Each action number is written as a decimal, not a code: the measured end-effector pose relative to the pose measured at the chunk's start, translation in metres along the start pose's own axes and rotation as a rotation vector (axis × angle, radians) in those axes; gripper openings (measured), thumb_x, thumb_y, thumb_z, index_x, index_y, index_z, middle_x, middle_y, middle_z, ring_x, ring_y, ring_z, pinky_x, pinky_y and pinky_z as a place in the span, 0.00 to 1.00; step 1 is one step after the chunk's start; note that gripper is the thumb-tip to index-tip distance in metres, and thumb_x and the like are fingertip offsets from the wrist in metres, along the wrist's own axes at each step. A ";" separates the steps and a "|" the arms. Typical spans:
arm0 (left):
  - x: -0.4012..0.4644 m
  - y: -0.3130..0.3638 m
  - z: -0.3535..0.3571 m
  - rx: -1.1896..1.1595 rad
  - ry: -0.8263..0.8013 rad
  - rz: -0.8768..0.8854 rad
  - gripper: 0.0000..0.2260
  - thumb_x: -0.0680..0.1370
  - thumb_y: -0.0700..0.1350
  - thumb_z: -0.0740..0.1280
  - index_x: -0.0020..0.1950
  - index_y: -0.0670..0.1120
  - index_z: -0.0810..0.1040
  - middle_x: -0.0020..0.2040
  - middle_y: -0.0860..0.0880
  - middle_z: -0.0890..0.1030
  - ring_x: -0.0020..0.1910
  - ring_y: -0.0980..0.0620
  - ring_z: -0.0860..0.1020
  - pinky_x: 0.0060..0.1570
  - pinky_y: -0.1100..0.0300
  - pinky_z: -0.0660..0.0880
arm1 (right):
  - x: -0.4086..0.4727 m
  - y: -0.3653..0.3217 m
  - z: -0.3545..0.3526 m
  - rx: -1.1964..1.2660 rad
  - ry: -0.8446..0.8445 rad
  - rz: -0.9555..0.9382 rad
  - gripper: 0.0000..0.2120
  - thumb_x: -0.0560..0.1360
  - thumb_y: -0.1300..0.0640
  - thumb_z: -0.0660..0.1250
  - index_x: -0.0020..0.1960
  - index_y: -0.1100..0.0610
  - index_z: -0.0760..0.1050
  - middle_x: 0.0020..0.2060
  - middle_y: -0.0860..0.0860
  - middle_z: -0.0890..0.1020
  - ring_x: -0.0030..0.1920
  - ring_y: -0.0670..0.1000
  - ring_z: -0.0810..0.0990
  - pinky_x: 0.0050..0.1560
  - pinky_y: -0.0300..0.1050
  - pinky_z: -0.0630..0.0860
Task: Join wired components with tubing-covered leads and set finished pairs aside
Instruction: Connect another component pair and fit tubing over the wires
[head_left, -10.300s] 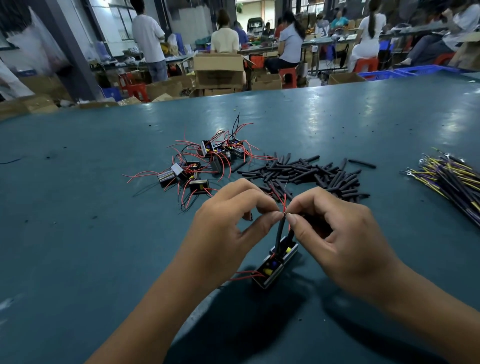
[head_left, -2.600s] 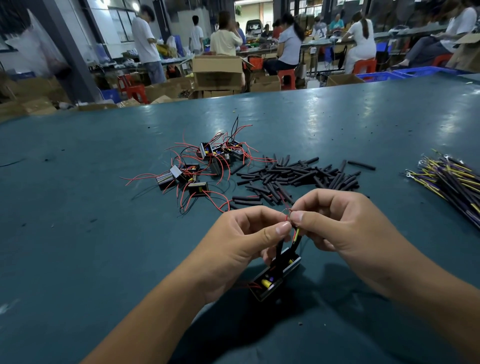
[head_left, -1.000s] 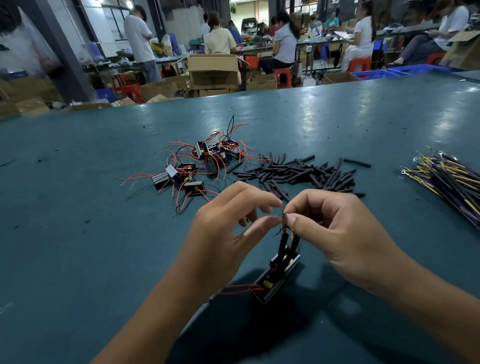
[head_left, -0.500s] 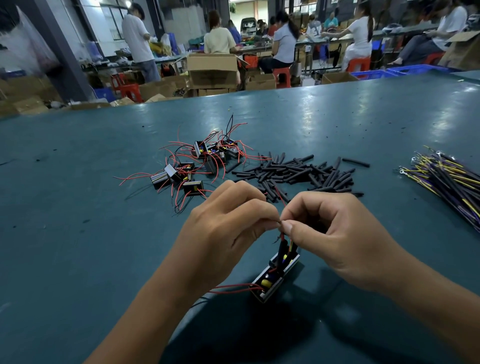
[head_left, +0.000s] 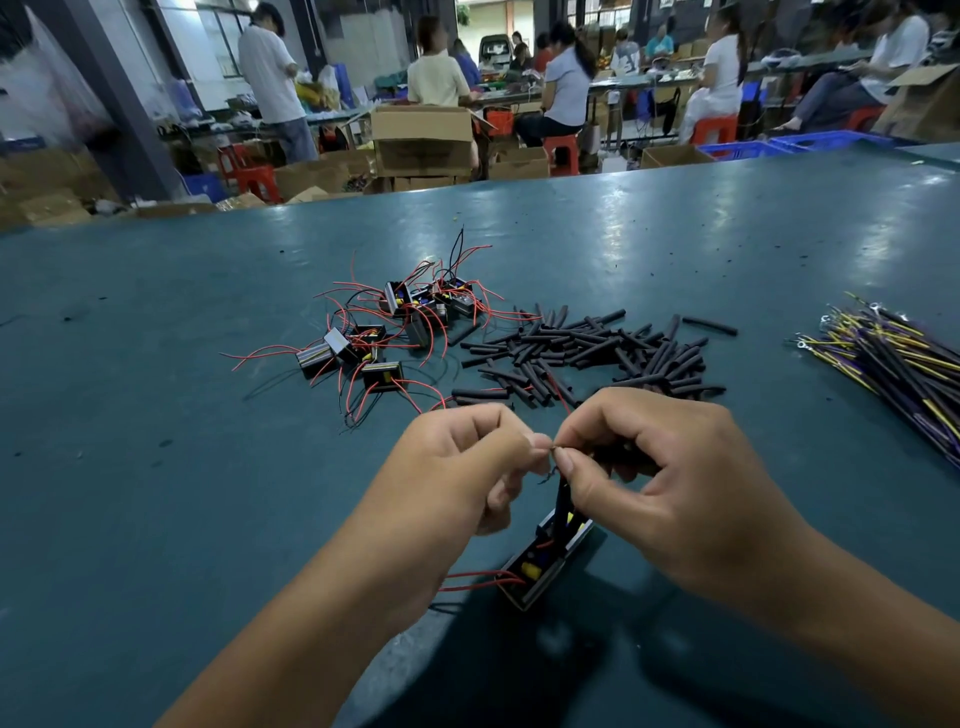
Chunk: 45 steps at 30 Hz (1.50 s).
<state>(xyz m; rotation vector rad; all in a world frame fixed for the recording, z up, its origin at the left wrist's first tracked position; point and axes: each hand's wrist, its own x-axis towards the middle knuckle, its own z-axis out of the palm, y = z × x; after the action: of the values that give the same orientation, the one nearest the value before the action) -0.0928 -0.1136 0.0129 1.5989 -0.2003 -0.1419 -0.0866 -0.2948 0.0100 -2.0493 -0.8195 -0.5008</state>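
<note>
A small black boxed component (head_left: 543, 569) with red wires hangs just above the green table (head_left: 156, 493), below my hands. Black tubing (head_left: 562, 506) covers its upright leads. My left hand (head_left: 457, 478) and my right hand (head_left: 660, 467) meet fingertip to fingertip above it, both pinching the thin wire ends at the top of the leads. A red wire rises past my right index finger. My right palm also seems to hold dark tubing, mostly hidden.
A heap of boxed components with red wires (head_left: 395, 327) lies ahead to the left. Loose black tubing pieces (head_left: 597, 353) are piled ahead. A bundle of yellow and dark wires with ring ends (head_left: 893, 358) lies at the right. Workers and cardboard boxes stand beyond the table.
My fingertips stay pinched on the wire ends; the hands have shifted only slightly, and the component hangs in the same spot.
</note>
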 end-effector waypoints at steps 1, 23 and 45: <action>0.002 -0.001 0.001 -0.120 -0.044 -0.101 0.06 0.65 0.47 0.71 0.30 0.49 0.76 0.29 0.50 0.67 0.26 0.53 0.62 0.25 0.63 0.60 | 0.000 -0.001 0.000 -0.027 -0.002 -0.014 0.03 0.73 0.60 0.70 0.40 0.54 0.79 0.32 0.43 0.78 0.34 0.46 0.76 0.36 0.32 0.69; 0.009 -0.002 -0.023 0.916 0.110 0.948 0.08 0.79 0.46 0.70 0.47 0.43 0.85 0.43 0.51 0.79 0.42 0.48 0.77 0.42 0.54 0.73 | 0.001 0.007 -0.004 0.182 -0.093 0.081 0.04 0.75 0.56 0.70 0.42 0.50 0.79 0.32 0.43 0.79 0.31 0.44 0.76 0.33 0.32 0.70; 0.004 -0.004 -0.007 0.065 -0.018 0.132 0.08 0.76 0.46 0.67 0.37 0.47 0.80 0.32 0.48 0.74 0.29 0.54 0.69 0.30 0.64 0.66 | 0.002 0.009 -0.002 0.229 -0.074 0.130 0.04 0.74 0.55 0.69 0.40 0.51 0.78 0.30 0.49 0.78 0.28 0.44 0.72 0.31 0.33 0.69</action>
<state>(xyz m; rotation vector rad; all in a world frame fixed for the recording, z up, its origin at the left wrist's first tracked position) -0.0873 -0.1076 0.0096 1.6440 -0.3270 -0.0482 -0.0785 -0.2997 0.0071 -1.9028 -0.7450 -0.2479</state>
